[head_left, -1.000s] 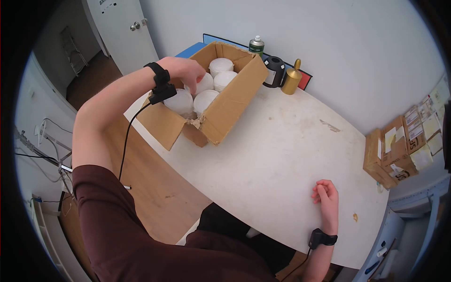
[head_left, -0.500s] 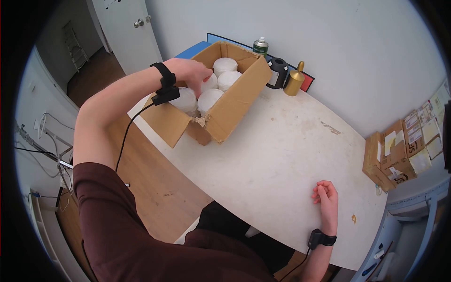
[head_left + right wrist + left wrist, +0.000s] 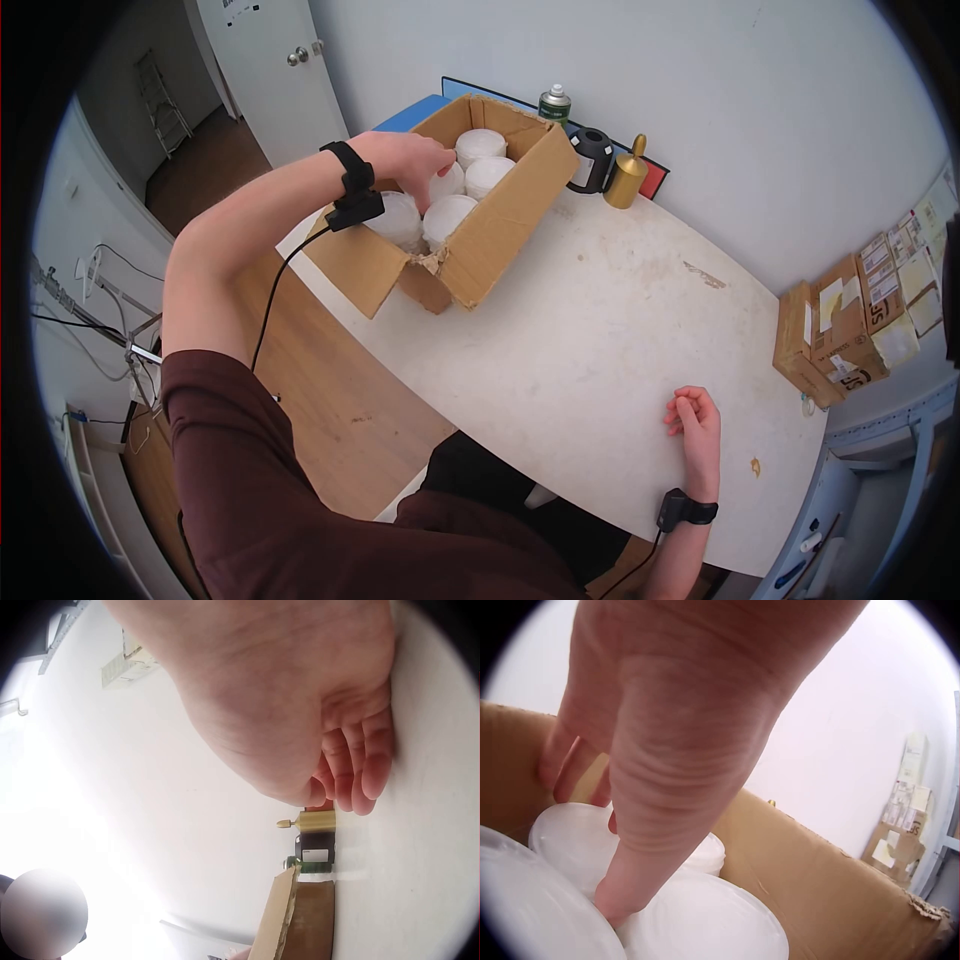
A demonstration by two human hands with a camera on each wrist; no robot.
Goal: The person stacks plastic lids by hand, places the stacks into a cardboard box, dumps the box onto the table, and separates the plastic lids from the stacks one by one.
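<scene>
A: Grip status?
B: Right hand, lower right of the head frame: loose half-curl, holds nothing, rests on the table. Left hand, upper middle: thumb and fingers spread wide over a white tub. Fingertips partly hidden, can't tell if it's pinching.
A: Tub vs. grip?
B: Directly under the left palm, between thumb and fingers. Thumb dips into the gap beside it. Tub's round from above, axis looks upright, so straight up is the clear way, I'd judge. Left's nearer; right's well apart.
A: Containers?
B: Cardboard box, long axis lower left to upper right, top uncovered. Five tubs visible, packed close; arm may hide more. Contents unseen.
A: Beyond?
B: Spray can, black canister, gold bell by the wall. Door, upper left.
</scene>
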